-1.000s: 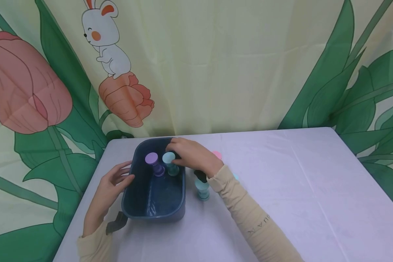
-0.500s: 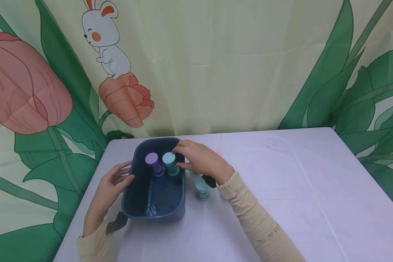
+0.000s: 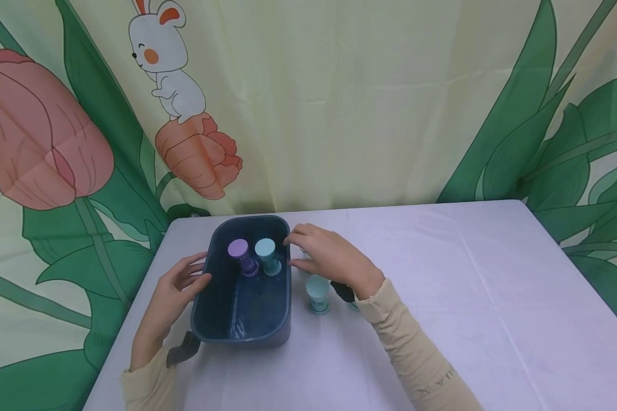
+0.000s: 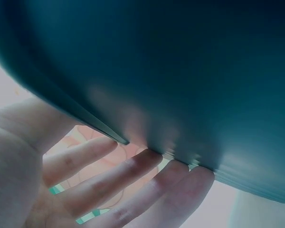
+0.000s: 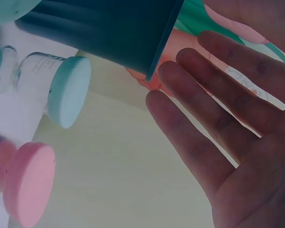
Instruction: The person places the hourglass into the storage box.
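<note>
A dark blue plastic bin (image 3: 240, 319) stands on the table, with a purple sand timer (image 3: 243, 260) and a light blue sand timer (image 3: 267, 258) upright inside. My left hand (image 3: 177, 285) touches the bin's left side; the left wrist view shows its extended fingers (image 4: 133, 164) against the wall. My right hand (image 3: 334, 254) hovers at the bin's right rim, fingers spread and holding nothing. Just below it on the table stands a pale teal sand timer (image 3: 318, 295). The right wrist view also shows a teal-capped timer (image 5: 69, 92) and a pink one (image 5: 31, 185).
A white cloth covers the table (image 3: 473, 319). Behind it hangs a curtain (image 3: 339, 103) printed with a rabbit and tulips. The right hand and forearm partly hide other timers, one of whose bases (image 3: 355, 306) shows beside the wrist.
My right hand has drawn back from over the light blue timer in the bin, moving right to the rim. Left hand, bin and timers have stayed in place.
</note>
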Demonstrator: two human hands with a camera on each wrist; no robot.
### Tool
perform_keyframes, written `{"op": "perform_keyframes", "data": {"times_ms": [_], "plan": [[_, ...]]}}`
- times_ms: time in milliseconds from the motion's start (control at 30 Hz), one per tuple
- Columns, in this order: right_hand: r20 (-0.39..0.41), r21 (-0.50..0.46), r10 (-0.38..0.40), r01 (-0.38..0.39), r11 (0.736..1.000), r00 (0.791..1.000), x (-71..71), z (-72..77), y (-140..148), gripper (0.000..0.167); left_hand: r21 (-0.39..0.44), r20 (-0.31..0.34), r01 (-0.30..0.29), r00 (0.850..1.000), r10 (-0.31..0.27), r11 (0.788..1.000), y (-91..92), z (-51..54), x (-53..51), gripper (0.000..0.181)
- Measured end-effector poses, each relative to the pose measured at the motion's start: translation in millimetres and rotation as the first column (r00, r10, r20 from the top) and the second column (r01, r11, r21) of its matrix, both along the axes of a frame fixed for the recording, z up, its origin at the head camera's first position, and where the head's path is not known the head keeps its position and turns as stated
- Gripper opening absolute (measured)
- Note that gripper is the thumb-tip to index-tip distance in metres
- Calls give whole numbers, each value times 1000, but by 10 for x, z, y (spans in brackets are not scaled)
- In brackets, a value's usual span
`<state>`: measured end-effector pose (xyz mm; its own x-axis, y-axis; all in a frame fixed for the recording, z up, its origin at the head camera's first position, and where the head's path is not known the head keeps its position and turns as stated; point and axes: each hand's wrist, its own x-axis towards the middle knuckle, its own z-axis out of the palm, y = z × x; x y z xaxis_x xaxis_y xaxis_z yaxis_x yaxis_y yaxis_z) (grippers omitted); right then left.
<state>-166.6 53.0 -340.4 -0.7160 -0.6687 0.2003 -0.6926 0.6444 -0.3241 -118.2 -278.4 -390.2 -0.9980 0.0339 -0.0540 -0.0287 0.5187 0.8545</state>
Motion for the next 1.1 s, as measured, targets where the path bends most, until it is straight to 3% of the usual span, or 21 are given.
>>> {"op": "perform_keyframes", "data": {"times_ms": [633,1100], "plan": [[-85,-61,1,-6,998,996,129,-194,188,32,1,12,1,1000,-1,1000,2,6,3,63],[0,-90,-24,24,996,1000,185,-341,219,35,0,7,2,1000,-2,1000,12,22,16,62]]}}
